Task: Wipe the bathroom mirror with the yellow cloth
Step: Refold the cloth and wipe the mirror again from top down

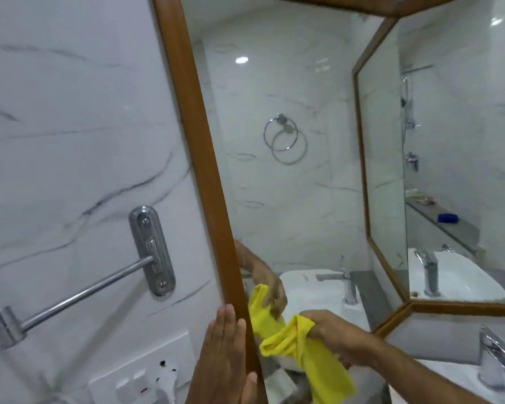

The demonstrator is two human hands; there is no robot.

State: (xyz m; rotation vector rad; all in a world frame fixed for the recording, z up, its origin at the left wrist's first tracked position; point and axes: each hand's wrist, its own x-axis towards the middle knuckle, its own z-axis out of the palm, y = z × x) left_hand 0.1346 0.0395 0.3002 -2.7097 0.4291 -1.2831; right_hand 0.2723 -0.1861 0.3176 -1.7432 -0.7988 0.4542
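Observation:
A mirror panel [289, 199] in a brown wooden frame [199, 141] stands swung out in front of me. My right hand [330, 330] is closed on a bunched yellow cloth [309, 354] and holds it near the lower part of the glass. The cloth hangs down below my fist, and its reflection shows in the glass. My left hand [225, 360] lies flat with fingers together against the frame's outer left edge, the thumb hooked around it. A second framed mirror [449, 170] sits at an angle to the right.
The marble wall carries a chrome towel bar [79, 298] and its bracket [153, 252] on the left. A white switch plate with a plug [146, 377] sits below. A chrome tap [496, 360] and a white basin [449, 377] are at the lower right.

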